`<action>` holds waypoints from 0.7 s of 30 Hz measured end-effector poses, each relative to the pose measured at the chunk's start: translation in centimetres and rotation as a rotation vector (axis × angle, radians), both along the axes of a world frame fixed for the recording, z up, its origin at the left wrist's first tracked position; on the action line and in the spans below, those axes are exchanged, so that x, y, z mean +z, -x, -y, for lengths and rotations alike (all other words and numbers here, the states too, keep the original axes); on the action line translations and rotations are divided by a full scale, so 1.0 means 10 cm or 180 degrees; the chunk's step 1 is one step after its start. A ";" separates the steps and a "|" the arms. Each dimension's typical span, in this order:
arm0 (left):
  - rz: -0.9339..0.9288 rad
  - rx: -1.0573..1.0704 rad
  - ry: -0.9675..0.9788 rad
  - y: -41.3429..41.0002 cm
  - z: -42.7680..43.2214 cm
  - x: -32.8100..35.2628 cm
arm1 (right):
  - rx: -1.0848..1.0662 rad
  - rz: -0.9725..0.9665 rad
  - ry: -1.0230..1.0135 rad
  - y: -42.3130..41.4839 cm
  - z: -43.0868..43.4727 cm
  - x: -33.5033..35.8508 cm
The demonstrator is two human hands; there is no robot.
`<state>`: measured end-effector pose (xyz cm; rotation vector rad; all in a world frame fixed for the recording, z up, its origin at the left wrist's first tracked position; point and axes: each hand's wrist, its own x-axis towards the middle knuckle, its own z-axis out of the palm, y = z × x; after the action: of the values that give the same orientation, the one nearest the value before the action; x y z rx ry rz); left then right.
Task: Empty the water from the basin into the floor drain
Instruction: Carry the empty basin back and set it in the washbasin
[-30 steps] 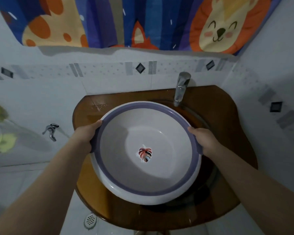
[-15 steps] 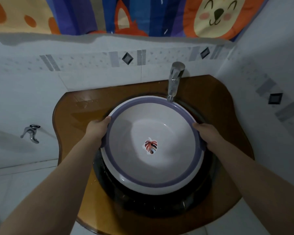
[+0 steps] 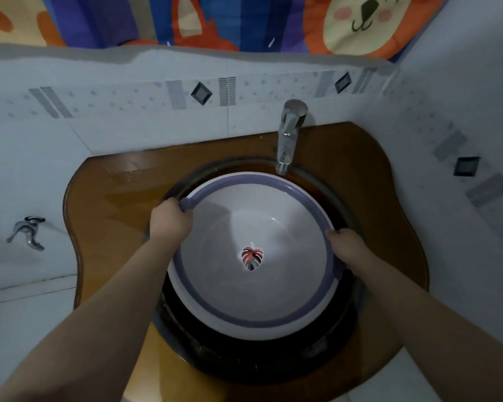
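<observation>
Basin (image 3: 253,311): white, purple rim, leaf sticker at its bottom, sitting in the dark round sink (image 3: 244,358) of the brown table (image 3: 105,198), its far rim just below the tap (image 3: 288,134). Left hand (image 3: 170,220): grip closed on the basin's left rim. Right hand (image 3: 347,248): grip closed on its right rim.

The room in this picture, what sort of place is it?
Most likely a home bathroom. A metal tap stands over a round sink set in a wooden counter, the walls are tiled, and a cartoon-animal curtain hangs above.
</observation>
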<state>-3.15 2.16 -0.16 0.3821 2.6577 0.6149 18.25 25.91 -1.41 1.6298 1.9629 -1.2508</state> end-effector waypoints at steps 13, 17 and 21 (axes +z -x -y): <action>-0.0226 -0.0154 0.0618 -0.08 -0.04 -0.11 | 0.0442 0.0270 -0.0235 -0.02 0.13 -0.04; -0.0308 -0.0095 0.0380 -0.13 0.00 -0.14 | 0.0540 0.0061 -0.0219 -0.08 0.13 -0.02; -0.0370 -0.0104 0.0177 -0.17 0.04 -0.15 | 0.0701 0.0176 -0.0135 -0.15 0.20 0.00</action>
<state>-1.42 1.73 -1.61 0.4573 2.7662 0.5221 19.72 23.92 -1.42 1.4048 2.0815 -1.0766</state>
